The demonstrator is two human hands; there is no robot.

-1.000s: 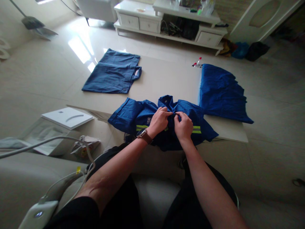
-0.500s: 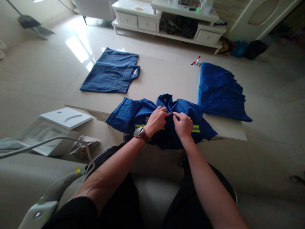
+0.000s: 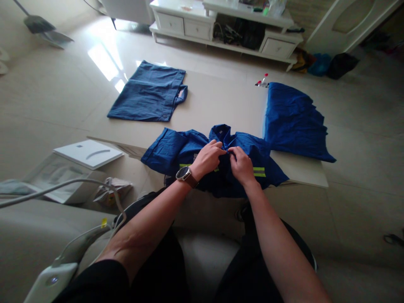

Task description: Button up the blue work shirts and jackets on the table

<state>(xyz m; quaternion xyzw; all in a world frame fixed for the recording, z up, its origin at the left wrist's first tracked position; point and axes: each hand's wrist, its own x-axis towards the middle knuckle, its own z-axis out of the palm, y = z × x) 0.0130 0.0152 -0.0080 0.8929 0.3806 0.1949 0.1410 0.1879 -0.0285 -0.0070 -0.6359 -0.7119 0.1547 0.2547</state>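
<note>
A: Right hand [image 3: 241, 166] edged slightly left; grip?
B: Pinched on blue shirt [image 3: 225, 182], frame centre; left hand [image 3: 206, 160] touching it, thumb hidden, can't tell
A: Handling?
B: Likely soft, light; pinch front edges

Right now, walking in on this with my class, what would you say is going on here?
A person has both hands on a striped blue garment at the near edge of a pale table. The left hand and right hand meet at its front, just below the collar; the right pinches the cloth there, though any button is too small to make out. A folded blue garment lies farther back on the left, and another blue garment lies on the right.
</note>
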